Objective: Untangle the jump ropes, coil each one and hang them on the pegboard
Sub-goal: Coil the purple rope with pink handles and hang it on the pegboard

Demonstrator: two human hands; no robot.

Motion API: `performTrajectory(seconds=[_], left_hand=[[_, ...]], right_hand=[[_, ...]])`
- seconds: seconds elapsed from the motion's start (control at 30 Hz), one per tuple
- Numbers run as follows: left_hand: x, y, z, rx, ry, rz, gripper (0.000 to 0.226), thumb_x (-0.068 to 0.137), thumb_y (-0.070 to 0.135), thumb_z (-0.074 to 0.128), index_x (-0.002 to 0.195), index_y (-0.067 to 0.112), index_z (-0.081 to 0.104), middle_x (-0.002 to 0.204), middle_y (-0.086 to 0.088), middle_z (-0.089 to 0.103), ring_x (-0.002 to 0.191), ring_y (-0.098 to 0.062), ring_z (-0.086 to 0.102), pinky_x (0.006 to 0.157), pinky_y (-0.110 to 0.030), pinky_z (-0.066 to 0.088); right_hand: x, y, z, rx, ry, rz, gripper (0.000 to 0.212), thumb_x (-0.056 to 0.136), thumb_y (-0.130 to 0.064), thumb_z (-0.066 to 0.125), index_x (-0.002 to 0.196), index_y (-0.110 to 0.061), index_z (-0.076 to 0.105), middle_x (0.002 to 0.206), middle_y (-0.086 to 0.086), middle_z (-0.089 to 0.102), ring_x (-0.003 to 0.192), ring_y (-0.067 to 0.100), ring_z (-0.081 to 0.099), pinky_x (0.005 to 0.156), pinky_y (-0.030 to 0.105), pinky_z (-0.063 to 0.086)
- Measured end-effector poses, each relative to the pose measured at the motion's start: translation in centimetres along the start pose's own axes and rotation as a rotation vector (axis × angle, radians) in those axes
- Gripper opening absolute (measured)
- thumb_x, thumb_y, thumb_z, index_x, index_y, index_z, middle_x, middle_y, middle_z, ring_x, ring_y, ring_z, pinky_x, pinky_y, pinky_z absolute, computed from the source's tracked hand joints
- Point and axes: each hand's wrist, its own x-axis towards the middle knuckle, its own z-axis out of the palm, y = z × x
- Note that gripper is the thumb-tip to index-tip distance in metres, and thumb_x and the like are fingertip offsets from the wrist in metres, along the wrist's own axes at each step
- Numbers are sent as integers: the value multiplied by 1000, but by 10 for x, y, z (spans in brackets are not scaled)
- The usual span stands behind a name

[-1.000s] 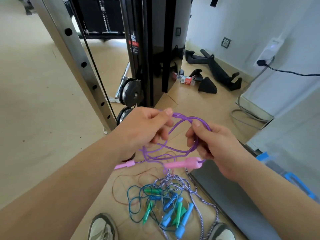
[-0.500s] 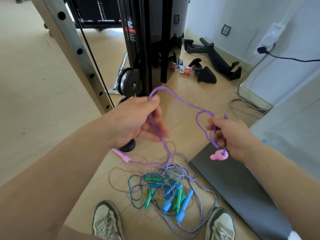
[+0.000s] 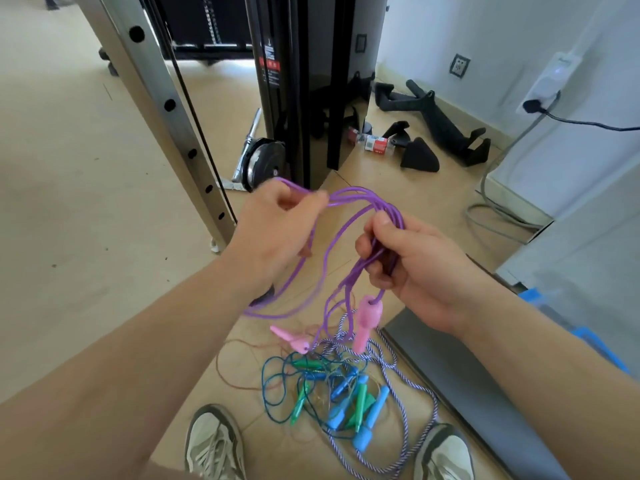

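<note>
I am holding the purple rope (image 3: 360, 199) in both hands above the floor (image 3: 69, 202). My left hand (image 3: 273, 233) is pinching several strands between thumb and fingertips at the loops' 10 o'clock. My right hand (image 3: 415, 271) is clenching the gathered strands at 3 o'clock. One pink handle (image 3: 366, 322) is hanging just under my right hand; the second handle (image 3: 292, 341) is dangling at 7 o'clock. The tangled pile (image 3: 332, 393) of other ropes is lying at 6 o'clock, between my shoes (image 3: 213, 441).
</note>
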Motion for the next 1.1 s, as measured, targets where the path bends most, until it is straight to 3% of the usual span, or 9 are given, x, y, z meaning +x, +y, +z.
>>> performTrajectory(seconds=[0.1, 0.17, 0.23, 0.33, 0.43, 0.53, 0.7, 0.87, 1.1], left_hand=[[-8, -18, 3, -151, -455, -233, 26, 90, 8, 51, 108, -1, 68, 101, -21, 73, 98, -37, 70, 101, -52, 52], [-13, -30, 9, -17, -699, -236, 41, 76, 12, 55, 115, 4, 67, 111, -21, 74, 109, -39, 70, 108, -51, 48], [-14, -36, 14, 107, -820, -162, 48, 68, 9, 60, 115, 11, 68, 99, -18, 72, 93, -38, 69, 94, -45, 54], [-14, -35, 20, 200, -860, -125, 20, 73, 8, 70, 86, 23, 72, 84, -8, 61, 74, -25, 60, 75, -43, 57], [-10, -42, 25, 672, -970, -83, 13, 76, 25, 83, 80, 22, 72, 74, 6, 65, 69, -16, 60, 64, -24, 52], [2, -55, 19, 935, -908, -125, 35, 72, 49, 89, 89, 21, 77, 85, 3, 73, 82, -13, 65, 80, -30, 55], [17, -40, -11, 356, -638, -209, 76, 89, 77, 39, 66, 11, 68, 54, -7, 58, 66, -25, 63, 93, -39, 53], [-10, 1, -10, -39, -619, -42, 26, 106, 19, 51, 88, 4, 64, 61, -5, 36, 51, -20, 33, 52, -30, 48], [-36, 22, 20, -251, -564, -97, 24, 109, 33, 46, 104, 18, 64, 59, -1, 35, 44, -15, 28, 45, -24, 38]], right_hand=[[3, -9, 6, 92, 41, -7, 29, 111, -22, 42, 88, -13, 57, 73, 5, 62, 56, 19, 41, 55, 32, 29], [5, -13, 1, 140, 69, -19, 29, 111, -22, 41, 88, -13, 56, 74, 6, 61, 55, 18, 42, 53, 31, 29], [5, -17, -9, 184, 115, -30, 28, 111, -22, 41, 89, -14, 55, 74, 6, 61, 53, 16, 42, 51, 29, 30], [6, -23, -27, 266, 202, -13, 27, 111, -23, 40, 90, -15, 54, 71, 4, 58, 50, 14, 38, 48, 26, 29], [6, -29, -41, 328, 286, 0, 29, 112, -26, 38, 88, -17, 51, 65, -2, 51, 49, 12, 31, 49, 26, 23], [9, -31, -55, 300, 405, 27, 28, 112, -25, 38, 87, -19, 49, 62, -5, 44, 46, 11, 25, 47, 25, 21], [20, -9, -106, 7, 738, 86, 30, 105, -22, 43, 77, -20, 50, 61, 0, 46, 41, 12, 26, 43, 23, 23], [22, 50, -134, -292, 694, 409, 25, 105, -28, 48, 93, -10, 61, 74, 13, 62, 39, 14, 42, 37, 16, 28], [19, 68, -120, -352, 613, 569, 43, 105, -52, 41, 120, -14, 55, 99, 11, 58, 62, 26, 61, 57, 27, 38]])
